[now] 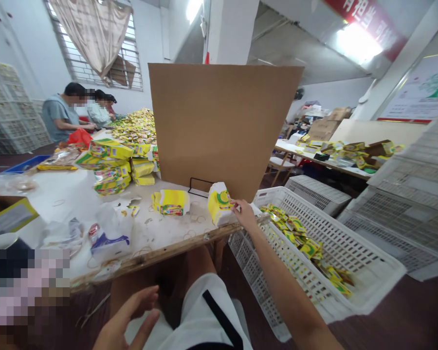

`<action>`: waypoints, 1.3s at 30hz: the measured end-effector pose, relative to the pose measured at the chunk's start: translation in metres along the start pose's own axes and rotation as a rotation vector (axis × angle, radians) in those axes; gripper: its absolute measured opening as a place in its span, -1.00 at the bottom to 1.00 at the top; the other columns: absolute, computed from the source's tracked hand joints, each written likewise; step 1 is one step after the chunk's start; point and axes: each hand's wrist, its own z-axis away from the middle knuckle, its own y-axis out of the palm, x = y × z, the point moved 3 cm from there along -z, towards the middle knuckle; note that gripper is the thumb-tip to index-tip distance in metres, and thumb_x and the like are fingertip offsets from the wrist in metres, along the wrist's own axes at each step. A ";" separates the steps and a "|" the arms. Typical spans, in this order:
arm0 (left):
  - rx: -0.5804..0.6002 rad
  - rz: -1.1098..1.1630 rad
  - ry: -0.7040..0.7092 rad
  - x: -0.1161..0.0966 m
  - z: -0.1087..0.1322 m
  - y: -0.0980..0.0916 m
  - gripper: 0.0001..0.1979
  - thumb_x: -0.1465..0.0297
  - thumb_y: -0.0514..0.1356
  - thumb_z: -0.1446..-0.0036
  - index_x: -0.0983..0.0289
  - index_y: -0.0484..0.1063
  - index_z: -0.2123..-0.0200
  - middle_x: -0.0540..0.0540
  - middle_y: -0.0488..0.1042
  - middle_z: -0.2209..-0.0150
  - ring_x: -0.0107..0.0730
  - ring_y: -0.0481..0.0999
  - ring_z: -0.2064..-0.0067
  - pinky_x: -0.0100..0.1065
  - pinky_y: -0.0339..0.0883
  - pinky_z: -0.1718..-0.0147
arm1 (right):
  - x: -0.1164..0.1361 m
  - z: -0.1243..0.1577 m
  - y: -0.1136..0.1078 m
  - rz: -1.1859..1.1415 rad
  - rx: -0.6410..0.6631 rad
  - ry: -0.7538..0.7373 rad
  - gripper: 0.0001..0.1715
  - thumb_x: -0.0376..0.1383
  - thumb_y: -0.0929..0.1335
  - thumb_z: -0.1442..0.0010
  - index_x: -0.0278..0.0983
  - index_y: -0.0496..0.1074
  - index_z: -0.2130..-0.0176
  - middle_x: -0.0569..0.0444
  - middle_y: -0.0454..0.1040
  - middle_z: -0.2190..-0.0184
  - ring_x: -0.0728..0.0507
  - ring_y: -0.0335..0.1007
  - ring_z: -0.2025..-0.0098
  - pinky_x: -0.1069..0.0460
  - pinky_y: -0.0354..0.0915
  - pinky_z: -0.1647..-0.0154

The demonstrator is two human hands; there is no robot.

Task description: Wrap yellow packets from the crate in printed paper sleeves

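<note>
The left hand [129, 318] hangs low over the lap, fingers spread, holding nothing. Farther out, the right hand [244, 213] has its fingers on the right side of a small yellow-and-white printed paper carton [219, 204] at the pale worktop's [160, 238] near edge. I cannot tell whether they grip it. Pinching across its narrow width would likely hold it steadier. The carton stands with its long axis roughly upright, its top leaning slightly left.
</note>
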 end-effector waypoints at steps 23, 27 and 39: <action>0.281 -0.553 0.583 -0.104 -0.235 0.205 -0.58 0.33 0.14 -0.22 0.35 0.27 -0.12 0.29 0.31 -0.18 -0.06 0.29 -0.20 0.04 0.19 -0.13 | -0.035 0.080 0.007 -0.069 0.135 -0.152 -0.75 -0.56 0.21 -0.03 -0.27 0.35 0.43 0.01 0.35 0.34 -0.14 0.22 0.23 0.00 0.14 0.19; 0.290 -0.543 0.590 -0.110 -0.235 0.198 -0.64 0.30 0.14 -0.22 0.33 0.35 -0.04 0.24 0.39 -0.10 -0.12 0.37 -0.13 0.02 0.25 -0.09 | -0.037 0.088 0.004 -0.119 0.124 -0.078 -0.80 -0.53 0.26 -0.01 -0.27 0.35 0.48 0.02 0.40 0.37 -0.14 0.26 0.25 0.01 0.15 0.21; 0.318 -0.087 0.589 -0.136 -0.180 0.187 -0.75 0.44 0.12 -0.20 0.29 0.47 0.07 0.21 0.47 -0.07 -0.21 0.34 -0.18 -0.11 0.08 -0.24 | -0.005 0.029 -0.021 -0.624 -0.088 0.320 -0.56 0.03 0.36 -0.02 -0.31 0.41 0.46 0.06 0.49 0.52 -0.09 0.37 0.45 0.00 0.30 0.34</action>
